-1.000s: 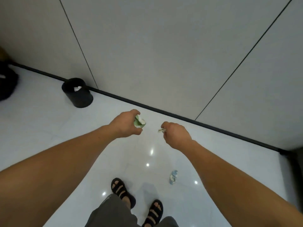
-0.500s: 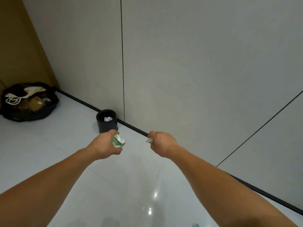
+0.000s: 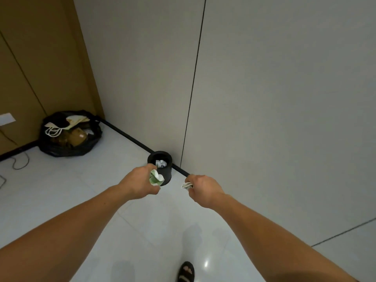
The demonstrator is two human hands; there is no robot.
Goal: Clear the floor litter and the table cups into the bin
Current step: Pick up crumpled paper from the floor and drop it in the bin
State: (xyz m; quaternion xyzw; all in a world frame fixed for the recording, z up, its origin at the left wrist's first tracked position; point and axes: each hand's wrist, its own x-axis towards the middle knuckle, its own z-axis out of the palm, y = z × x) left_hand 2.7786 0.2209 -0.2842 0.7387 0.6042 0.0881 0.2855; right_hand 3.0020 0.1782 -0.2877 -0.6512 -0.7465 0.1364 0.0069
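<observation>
Nearer the bin (image 3: 152, 158) are now brought left hand (image 3: 138, 184) and right hand (image 3: 205, 189), fingers clamped on light, soft litter (image 3: 156, 177), best pinched mid-wad.

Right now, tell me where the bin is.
In the head view the black bin stands on the floor by the wall's baseboard, just beyond the left hand and its green-and-white litter, left of the right hand.

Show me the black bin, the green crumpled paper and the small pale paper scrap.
black bin (image 3: 168, 176): head view, right side of its outer wall.
green crumpled paper (image 3: 155, 177): head view, its visible middle.
small pale paper scrap (image 3: 185, 185): head view, its protruding end.
</observation>
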